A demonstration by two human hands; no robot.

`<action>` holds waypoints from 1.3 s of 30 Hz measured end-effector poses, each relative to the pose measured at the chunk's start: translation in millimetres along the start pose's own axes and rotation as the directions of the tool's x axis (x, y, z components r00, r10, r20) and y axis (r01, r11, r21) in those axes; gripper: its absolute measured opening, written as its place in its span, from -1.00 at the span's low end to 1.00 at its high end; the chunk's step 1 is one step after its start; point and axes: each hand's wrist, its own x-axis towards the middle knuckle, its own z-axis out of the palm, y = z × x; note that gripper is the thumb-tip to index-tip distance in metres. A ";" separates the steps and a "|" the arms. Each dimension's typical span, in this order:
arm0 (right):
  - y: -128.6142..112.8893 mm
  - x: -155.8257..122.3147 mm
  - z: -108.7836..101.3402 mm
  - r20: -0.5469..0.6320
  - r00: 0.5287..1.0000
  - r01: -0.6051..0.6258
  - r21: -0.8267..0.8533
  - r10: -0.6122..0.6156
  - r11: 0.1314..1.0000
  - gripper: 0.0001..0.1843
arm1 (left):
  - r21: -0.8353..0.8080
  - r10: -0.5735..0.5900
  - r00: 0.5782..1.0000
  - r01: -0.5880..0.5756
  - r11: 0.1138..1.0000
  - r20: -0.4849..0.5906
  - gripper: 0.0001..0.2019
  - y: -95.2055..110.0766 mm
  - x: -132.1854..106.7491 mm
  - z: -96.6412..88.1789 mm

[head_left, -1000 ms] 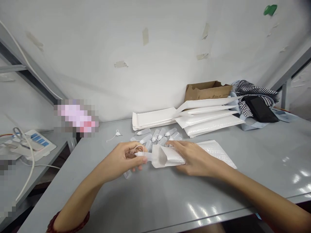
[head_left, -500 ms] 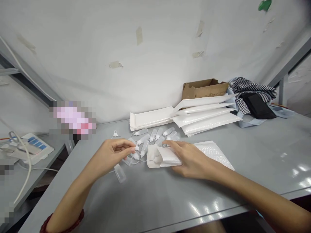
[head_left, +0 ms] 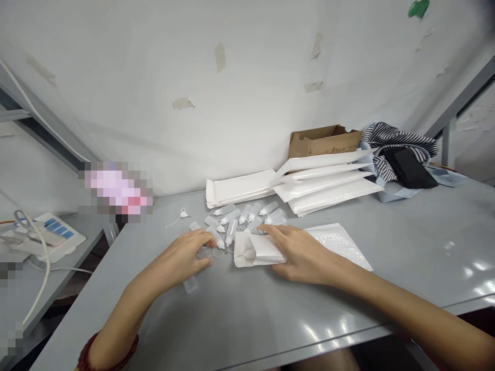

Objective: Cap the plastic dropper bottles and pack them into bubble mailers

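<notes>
My right hand (head_left: 299, 252) is closed around a white bubble mailer (head_left: 340, 242) lying on the grey table; its open end gapes to the left, towards the bottles. Small translucent squeeze bottles (head_left: 232, 232) with white tips lie in a loose cluster beyond and left of that opening. My left hand (head_left: 189, 257) hovers at the cluster's left side, thumb and fingers apart, with a bottle partly visible between or beneath them. Another bottle (head_left: 190, 284) lies just below this hand, partly covered by it. Off to the left rests a loose white cap (head_left: 183, 213) with a thin strap.
White mailers lie stacked at the back, one flat pile (head_left: 242, 188) and one fanned pile (head_left: 328, 190). Behind them stands a brown cardboard box (head_left: 327, 141). A striped cloth (head_left: 402, 136) and black pouch (head_left: 410, 167) lie at right. A side table (head_left: 77, 257) holds cables.
My left hand's pinched fingers have spread apart, and the hand has lowered slightly. Some bottles beside it have shifted. My right hand stays on the mailer.
</notes>
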 end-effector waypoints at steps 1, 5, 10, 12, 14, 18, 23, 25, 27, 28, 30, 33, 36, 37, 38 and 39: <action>0.1 -0.1 0.4 0.003 1.000 -0.003 -0.002 0.003 1.000 -0.38 | -0.007 0.016 1.000 -0.016 1.000 0.017 -0.72 -1.9 -1.0 -0.1; 0.6 -0.1 1.4 0.005 1.000 -0.013 0.002 0.013 1.000 -0.36 | -0.048 0.062 0.995 -0.059 0.997 0.075 -0.61 -13.5 -1.3 -2.9; 0.8 0.0 1.1 0.000 1.000 -0.008 0.005 0.008 1.000 -0.34 | -0.051 0.092 0.995 -0.090 0.995 0.033 -0.81 -13.4 1.6 -10.8; 0.9 -0.2 1.7 -0.011 1.000 -0.005 0.007 0.005 1.000 -0.33 | -0.139 0.113 0.993 -0.110 0.984 0.013 -0.84 -4.8 -0.4 -16.1; 1.2 -0.3 3.0 -0.021 1.000 -0.002 0.007 0.002 1.000 -0.34 | -0.297 0.128 0.991 -0.130 0.946 -0.024 -0.81 5.5 -3.5 -20.7; 2.0 0.1 5.6 -0.038 0.999 0.011 0.002 -0.011 1.000 -0.36 | -0.608 0.163 0.978 -0.210 0.766 -0.132 -0.81 19.8 -6.7 -21.6; 2.5 -0.2 5.9 -0.051 0.999 0.015 0.005 -0.015 1.000 -0.36 | -0.737 0.066 0.982 -0.177 0.652 -0.177 -0.82 17.6 -3.9 -16.3; 2.4 -0.4 5.5 -0.057 0.998 0.018 0.008 -0.018 1.000 -0.36 | -0.769 0.022 0.979 -0.171 0.616 -0.201 -0.80 13.7 -2.7 -16.7; 2.2 -0.4 5.3 -0.058 0.998 0.022 0.006 -0.022 1.000 -0.36 | -0.786 -0.002 0.973 -0.184 0.590 -0.229 -0.80 11.1 -1.8 -17.6; 2.1 -0.3 5.2 -0.057 0.998 0.024 0.005 -0.024 1.000 -0.36 | -0.790 -0.006 0.972 -0.188 0.584 -0.236 -0.81 10.8 -1.4 -17.8; 1.8 -0.1 5.1 -0.055 0.998 0.024 0.004 -0.024 1.000 -0.36 | -0.787 -0.010 0.974 -0.176 0.592 -0.226 -0.80 12.6 -0.7 -17.0; 1.7 -0.1 5.3 -0.060 0.998 0.025 0.013 -0.024 1.000 -0.35 | -0.757 -0.021 0.990 -0.094 0.647 -0.141 -0.76 18.5 0.6 -14.2; 1.6 -0.5 5.5 -0.075 0.997 0.032 0.026 -0.030 0.999 -0.35 | -0.715 -0.058 0.998 0.014 0.699 -0.038 -0.75 20.9 2.5 -12.7; 1.5 -0.6 5.5 -0.077 0.997 0.032 0.026 -0.030 0.999 -0.35 | -0.694 -0.069 0.998 0.040 0.718 -0.013 -0.75 20.1 3.2 -12.7; 1.3 -0.6 5.4 -0.078 0.997 0.030 0.025 -0.028 0.999 -0.35 | -0.670 -0.075 0.997 0.060 0.740 0.007 -0.76 18.9 3.9 -12.7; 1.0 -0.5 5.2 -0.077 0.997 0.028 0.023 -0.026 0.999 -0.35 | -0.648 -0.077 0.997 0.073 0.758 0.023 -0.76 17.7 4.5 -12.5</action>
